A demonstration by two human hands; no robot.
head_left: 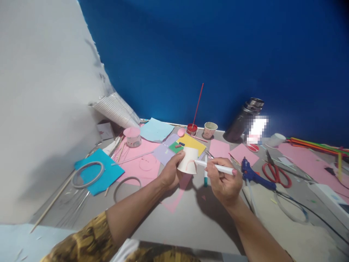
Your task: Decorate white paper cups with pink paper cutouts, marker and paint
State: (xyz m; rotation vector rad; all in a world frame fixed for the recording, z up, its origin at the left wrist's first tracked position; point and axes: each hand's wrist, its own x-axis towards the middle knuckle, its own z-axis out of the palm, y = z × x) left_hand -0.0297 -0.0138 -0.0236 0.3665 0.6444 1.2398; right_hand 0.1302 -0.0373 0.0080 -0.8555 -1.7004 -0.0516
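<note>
My left hand (171,171) is closed around a white paper cup (188,159) held upside down above the grey table (191,218). A pink line shows on the cup's side. My right hand (224,179) pinches a white marker (216,167) with a pink end, its tip touching the cup's lower edge. A teal marker (205,177) lies on the table just under the two hands.
A blue glue gun (255,175) and red scissors (276,174) lie to the right. Pink, blue, yellow and purple paper sheets cover the far table, with a pink-topped cup (132,137), a red paint pot (192,128) and a dark flask (243,119). Wire rings (87,174) lie left.
</note>
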